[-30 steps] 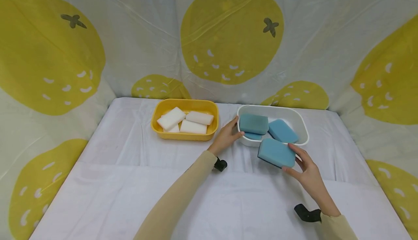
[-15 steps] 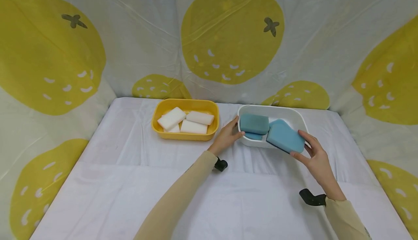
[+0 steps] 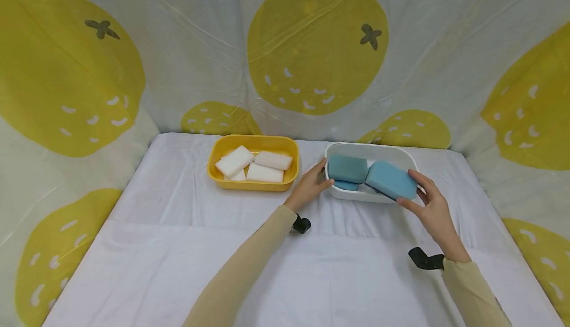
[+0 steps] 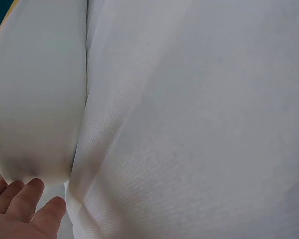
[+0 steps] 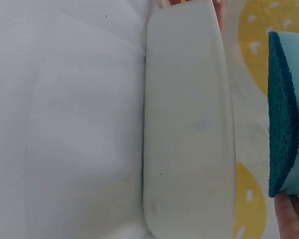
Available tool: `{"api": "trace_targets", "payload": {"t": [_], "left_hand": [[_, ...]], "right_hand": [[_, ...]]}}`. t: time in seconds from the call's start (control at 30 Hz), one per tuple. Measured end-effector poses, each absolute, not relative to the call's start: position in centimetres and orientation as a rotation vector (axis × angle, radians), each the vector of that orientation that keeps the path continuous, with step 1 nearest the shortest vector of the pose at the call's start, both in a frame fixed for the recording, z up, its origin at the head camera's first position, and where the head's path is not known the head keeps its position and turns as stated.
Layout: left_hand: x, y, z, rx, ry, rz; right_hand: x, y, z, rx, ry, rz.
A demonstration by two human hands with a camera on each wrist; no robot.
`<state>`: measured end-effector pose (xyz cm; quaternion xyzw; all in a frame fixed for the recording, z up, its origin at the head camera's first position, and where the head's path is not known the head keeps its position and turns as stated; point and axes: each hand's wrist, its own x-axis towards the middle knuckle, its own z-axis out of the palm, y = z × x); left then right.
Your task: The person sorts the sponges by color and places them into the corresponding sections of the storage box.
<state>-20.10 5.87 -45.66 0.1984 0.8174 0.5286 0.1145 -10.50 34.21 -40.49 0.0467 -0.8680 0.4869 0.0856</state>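
My right hand (image 3: 432,213) pinches a light blue sponge (image 3: 392,181) between thumb and fingers, above the right half of a white tub (image 3: 356,196). In the right wrist view this sponge (image 5: 296,114) shows a dark teal scouring layer, and it is higher than the tub's rim. My left hand (image 3: 309,186) rests its fingertips and thumb against the tub's left end. In the left wrist view its fingers (image 4: 25,199) touch the outer wall. Inside the tub lie a grey-green-topped sponge (image 3: 347,168) and a blue sponge (image 3: 345,185) under it; another is mostly hidden beneath the held sponge.
A yellow tub (image 3: 249,186) stands left of the white one. Several white sponge blocks (image 3: 264,172) lie in it. Both stand near the back edge of a table covered with a white cloth (image 3: 285,267), with a lemon-print curtain (image 3: 285,124) behind and at the sides.
My right hand has carried the blue sponge from in front of the white tub back and rightward over its interior. My left hand has stayed at the tub's left end.
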Motion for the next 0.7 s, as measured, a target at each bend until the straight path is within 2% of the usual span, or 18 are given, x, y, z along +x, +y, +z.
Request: {"api": "trace_targets", "payload": {"t": [0.7], "left_hand": [[-20.2,5.9,-45.8,0.566,2.401,1.541]], "right_hand": [[-12.9,35.3,-40.5,-0.019,-2.633,1.412]]}}
